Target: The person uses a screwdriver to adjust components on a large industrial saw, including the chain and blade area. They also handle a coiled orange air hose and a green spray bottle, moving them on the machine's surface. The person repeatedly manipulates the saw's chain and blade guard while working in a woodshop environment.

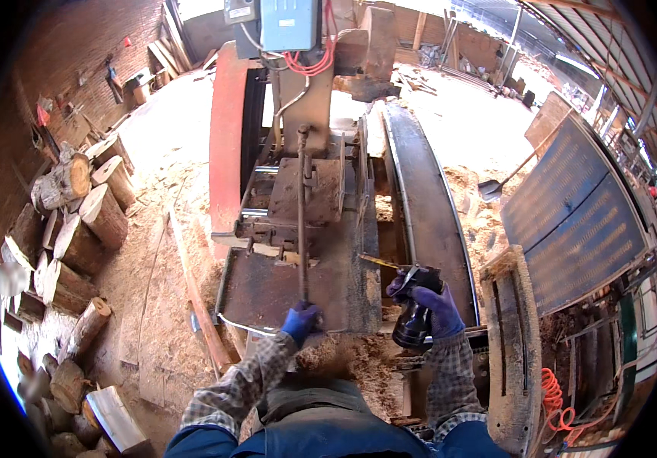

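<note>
My left hand, in a purple glove, is closed around the near end of a long metal lever. This lever runs over the dark steel plate of a large sawmill machine. To the right, my right hand, also gloved, grips a glossy black object with a rounded lower end; its exact kind is unclear. A thin yellow strip sticks out leftward from beside that hand, above the machine's bed. Whether the strip belongs to the black object cannot be made out.
Cut logs are piled at the left, and a long pole lies nearby on sawdust. A red curved guard and a blue electrical box rise ahead. At right are a shovel, a dark panel and an orange coiled hose.
</note>
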Demonstrator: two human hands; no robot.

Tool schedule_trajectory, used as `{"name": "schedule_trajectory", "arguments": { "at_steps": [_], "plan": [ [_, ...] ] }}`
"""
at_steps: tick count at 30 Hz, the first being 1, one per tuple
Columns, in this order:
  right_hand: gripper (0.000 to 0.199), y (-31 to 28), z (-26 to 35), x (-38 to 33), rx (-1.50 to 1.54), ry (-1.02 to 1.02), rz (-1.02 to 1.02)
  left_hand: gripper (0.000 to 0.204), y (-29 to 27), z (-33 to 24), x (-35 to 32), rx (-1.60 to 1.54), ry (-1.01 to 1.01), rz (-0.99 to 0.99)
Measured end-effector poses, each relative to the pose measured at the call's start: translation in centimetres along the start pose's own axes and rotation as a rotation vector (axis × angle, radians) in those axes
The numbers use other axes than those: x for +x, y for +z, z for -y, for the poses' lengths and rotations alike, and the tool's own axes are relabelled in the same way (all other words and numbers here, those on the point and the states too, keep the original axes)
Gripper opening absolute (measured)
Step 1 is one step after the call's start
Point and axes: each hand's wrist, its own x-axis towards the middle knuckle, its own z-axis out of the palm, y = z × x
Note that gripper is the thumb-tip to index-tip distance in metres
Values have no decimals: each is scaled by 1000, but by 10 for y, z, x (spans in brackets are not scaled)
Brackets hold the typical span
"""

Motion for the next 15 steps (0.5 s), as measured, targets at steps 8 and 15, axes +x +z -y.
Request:
{"name": "schedule_trajectory", "arguments": {
  "at_steps": [8, 15],
  "plan": [
    [56, 38, -55, 38, 12, 151, 120, 43, -136, -52, -26, 388, -62, 62],
    [59, 58, -61, 26, -115, 223, -17, 26, -187, -244, 41, 1025, 431, -60]
  ]
}}
